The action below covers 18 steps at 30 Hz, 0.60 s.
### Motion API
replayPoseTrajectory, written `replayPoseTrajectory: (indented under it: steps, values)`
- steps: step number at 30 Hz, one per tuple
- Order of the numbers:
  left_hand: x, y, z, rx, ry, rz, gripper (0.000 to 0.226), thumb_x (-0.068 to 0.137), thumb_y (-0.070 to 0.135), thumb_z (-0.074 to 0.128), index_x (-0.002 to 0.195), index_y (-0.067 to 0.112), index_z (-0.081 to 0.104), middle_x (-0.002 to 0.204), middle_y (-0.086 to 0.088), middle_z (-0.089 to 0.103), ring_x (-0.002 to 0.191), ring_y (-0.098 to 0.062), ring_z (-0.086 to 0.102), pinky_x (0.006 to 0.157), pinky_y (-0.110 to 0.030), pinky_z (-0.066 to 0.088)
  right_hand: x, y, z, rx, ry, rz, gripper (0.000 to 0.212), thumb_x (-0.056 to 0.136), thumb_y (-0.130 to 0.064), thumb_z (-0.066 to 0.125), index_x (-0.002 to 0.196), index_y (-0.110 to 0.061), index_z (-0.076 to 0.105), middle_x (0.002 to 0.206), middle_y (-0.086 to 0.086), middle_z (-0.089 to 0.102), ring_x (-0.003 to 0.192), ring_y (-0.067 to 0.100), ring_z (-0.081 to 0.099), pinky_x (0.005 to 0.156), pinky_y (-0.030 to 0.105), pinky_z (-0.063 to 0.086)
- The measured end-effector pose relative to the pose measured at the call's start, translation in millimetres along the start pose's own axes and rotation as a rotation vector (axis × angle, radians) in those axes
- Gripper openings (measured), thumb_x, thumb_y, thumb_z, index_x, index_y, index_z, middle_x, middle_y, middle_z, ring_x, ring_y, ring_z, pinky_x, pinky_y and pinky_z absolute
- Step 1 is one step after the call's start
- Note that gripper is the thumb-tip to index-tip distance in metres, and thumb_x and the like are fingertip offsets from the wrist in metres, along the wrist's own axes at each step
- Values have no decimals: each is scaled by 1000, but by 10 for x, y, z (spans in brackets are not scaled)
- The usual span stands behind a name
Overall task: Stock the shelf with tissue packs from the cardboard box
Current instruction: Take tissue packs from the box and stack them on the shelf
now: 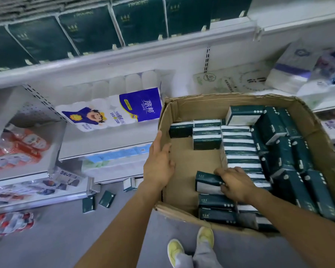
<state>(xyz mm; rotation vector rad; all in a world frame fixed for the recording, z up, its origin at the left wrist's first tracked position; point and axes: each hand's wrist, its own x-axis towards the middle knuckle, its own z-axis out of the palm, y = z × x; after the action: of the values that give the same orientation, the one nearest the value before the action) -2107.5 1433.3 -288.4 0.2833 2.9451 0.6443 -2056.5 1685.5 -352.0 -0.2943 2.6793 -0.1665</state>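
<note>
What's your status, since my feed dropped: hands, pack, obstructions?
Left hand flat on box wall. Right hand grips a pack in the box. Loose packs on floor; nothing blocking the lift.

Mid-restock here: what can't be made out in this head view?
Head view only:
- tissue pack: right end hidden under the right hand gripping it.
- left hand: whether it grips the cardboard box wall is unclear.
- cardboard box: near right corner cut by the frame edge.
- upper-shelf packs: print blurred.
- loose packs on the floor: too small to read.
</note>
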Motion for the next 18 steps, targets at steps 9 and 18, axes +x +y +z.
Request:
replayPoseTrajectory:
  steps: [9, 18]
  values:
    - [-51, 11, -67, -86, 111, 68, 39, 91, 14, 56, 129, 16, 56, 151, -6, 35, 142, -25, 25, 113, -35, 29, -123, -179, -632, 1145, 224, 256, 30, 93, -6, 58, 123, -11, 56, 113, 4, 63, 102, 16, 58, 80, 22, 46]
    - [96, 686, -596, -1359, -212, -485, 40, 90, 41, 62, 122, 18, 52, 115, -12, 65, 90, -26, 72, 67, -37, 60, -311, -370, -1099, 229, 841, -265, 40, 76, -2, 75, 111, -14, 59, 113, 0, 56, 108, 17, 48, 80, 31, 52]
